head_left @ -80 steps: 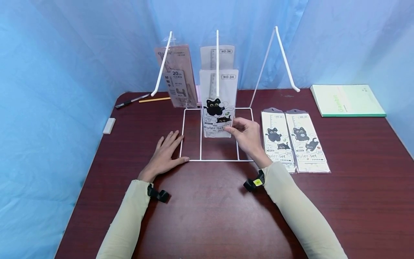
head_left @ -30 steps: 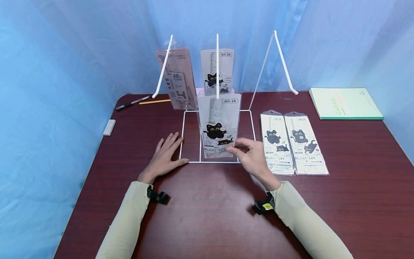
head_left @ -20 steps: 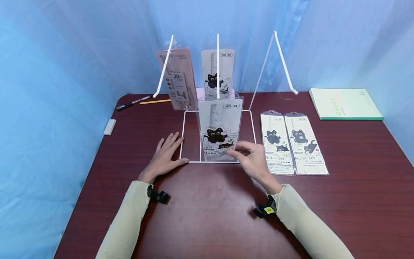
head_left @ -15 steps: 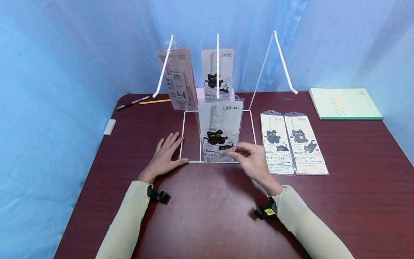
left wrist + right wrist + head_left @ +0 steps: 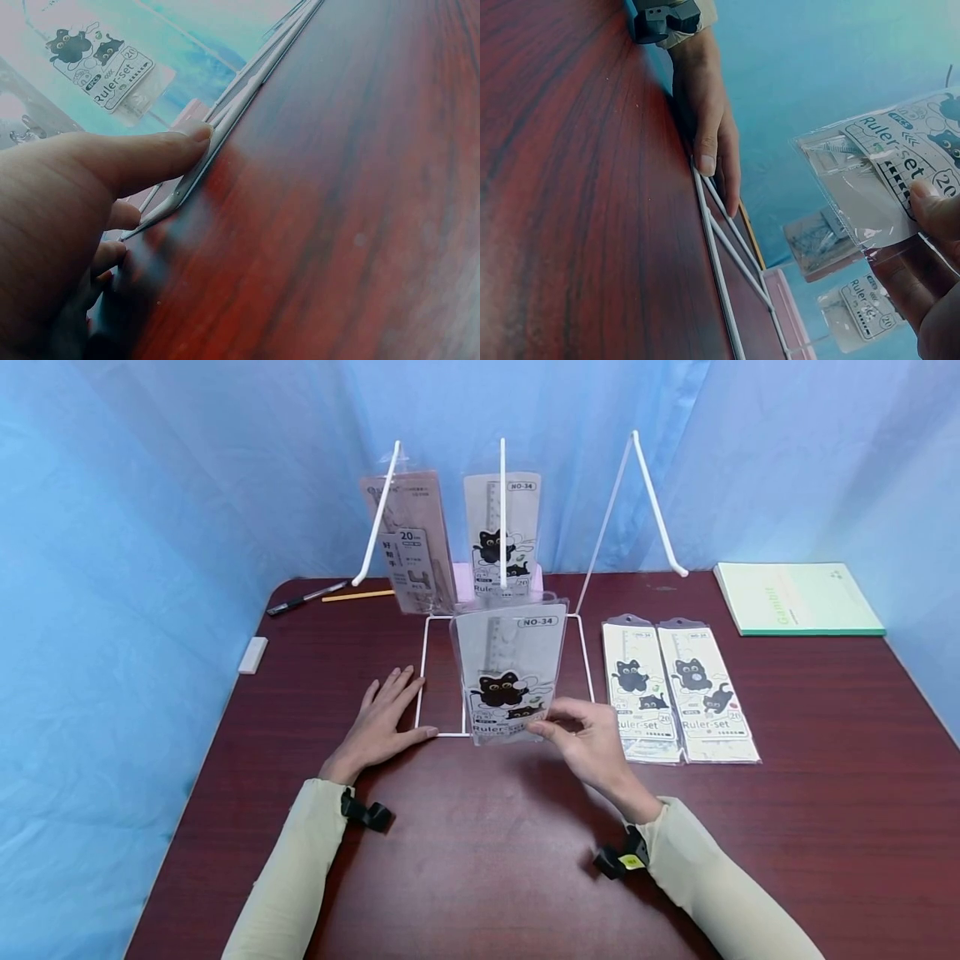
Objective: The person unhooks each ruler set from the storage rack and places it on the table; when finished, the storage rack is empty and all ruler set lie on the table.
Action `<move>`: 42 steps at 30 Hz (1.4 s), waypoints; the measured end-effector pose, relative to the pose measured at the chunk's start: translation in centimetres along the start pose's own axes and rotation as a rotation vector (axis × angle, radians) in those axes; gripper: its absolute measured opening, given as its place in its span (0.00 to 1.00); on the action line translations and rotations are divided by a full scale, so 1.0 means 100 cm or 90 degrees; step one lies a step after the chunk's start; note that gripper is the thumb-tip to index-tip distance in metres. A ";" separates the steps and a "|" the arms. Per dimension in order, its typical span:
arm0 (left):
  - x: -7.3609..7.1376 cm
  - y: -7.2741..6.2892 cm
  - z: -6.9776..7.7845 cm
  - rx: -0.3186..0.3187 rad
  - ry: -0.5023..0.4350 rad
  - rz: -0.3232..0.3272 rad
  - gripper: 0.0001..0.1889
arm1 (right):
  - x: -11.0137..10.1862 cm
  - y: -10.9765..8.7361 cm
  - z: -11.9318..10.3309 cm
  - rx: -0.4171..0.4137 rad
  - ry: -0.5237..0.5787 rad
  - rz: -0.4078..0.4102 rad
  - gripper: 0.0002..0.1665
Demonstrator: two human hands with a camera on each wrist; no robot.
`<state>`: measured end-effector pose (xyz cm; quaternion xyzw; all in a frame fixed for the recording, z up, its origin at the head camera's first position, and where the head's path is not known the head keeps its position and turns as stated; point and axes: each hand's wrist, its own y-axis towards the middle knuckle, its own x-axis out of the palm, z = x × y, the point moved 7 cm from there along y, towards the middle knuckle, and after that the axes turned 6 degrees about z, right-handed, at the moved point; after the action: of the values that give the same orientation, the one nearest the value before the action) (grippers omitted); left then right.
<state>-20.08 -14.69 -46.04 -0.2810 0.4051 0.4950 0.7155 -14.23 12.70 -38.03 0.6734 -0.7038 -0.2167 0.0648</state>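
Note:
My right hand (image 5: pixel 588 739) pinches the lower right corner of a ruler set (image 5: pixel 510 647), a clear packet with a black cat print, between thumb and fingers. The packet stands upright, its top just below the front tip of the white wire rack's middle hook (image 5: pixel 503 518). Behind it another ruler set (image 5: pixel 522 510) hangs on that hook. My left hand (image 5: pixel 382 718) lies with fingers spread at the left side of the rack's base (image 5: pixel 424 660). In the left wrist view the left thumb (image 5: pixel 169 154) touches the base wire.
Two more ruler sets (image 5: pixel 633 693) lie side by side right of the rack. Pinkish ruler packs (image 5: pixel 416 502) hang on the left hook. A green notebook (image 5: pixel 798 597) lies at the back right; an eraser (image 5: pixel 253 655), a pen (image 5: pixel 307 597) and a yellow pencil (image 5: pixel 356 596) lie left.
My right hand has drawn the ruler set forward and down along the middle hook to below its tip, away from the one hanging behind. My left hand has stayed put.

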 end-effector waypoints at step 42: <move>0.001 -0.001 -0.002 0.006 -0.011 0.005 0.46 | -0.102 -0.024 0.032 0.117 -0.112 0.145 0.13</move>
<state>-20.01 -14.84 -46.20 -0.2717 0.4024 0.4984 0.7182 -12.33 23.32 -39.80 0.5708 -0.7954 -0.2009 -0.0349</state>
